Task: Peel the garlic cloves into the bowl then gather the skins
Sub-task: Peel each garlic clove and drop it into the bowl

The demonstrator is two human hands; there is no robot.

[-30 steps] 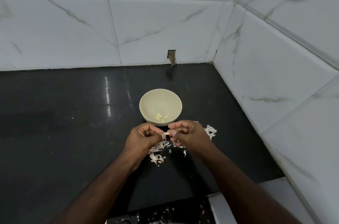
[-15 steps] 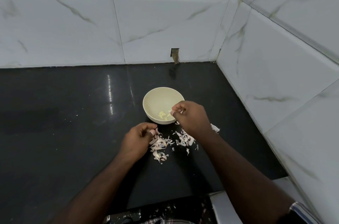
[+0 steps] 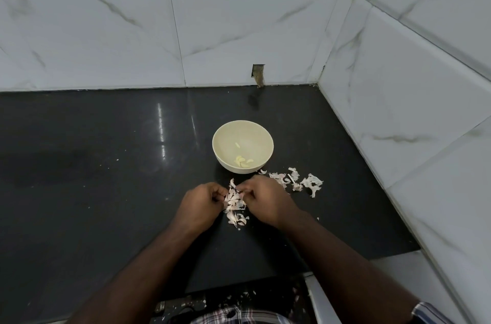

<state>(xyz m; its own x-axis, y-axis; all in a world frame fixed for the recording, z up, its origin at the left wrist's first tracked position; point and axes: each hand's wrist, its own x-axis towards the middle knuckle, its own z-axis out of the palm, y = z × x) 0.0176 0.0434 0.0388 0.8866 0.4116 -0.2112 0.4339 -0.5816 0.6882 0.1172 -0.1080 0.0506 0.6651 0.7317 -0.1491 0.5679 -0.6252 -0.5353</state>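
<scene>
So the peeled pale-yellow garlic cloves point(image 3: 242, 161) sit in the small cream round bowl point(image 3: 267, 141), mid-desk, prob. kept close so each clove drops straight in. Thin pinkish-white papery skins point(image 3: 235, 204) lie in a loose pile just in front of the bowl, w/ a second scatter point(image 3: 300, 181) off to its right. Left hand point(image 3: 199, 204) & right hand point(image 3: 268, 199) flank the near pile, fingers curled in at its top edge; each grip looks pinched on skins, though whether a clove's in there I can't tell. Glossy black stone desk point(image 3: 106, 164) makes stray bits easy to spot for gathering
</scene>
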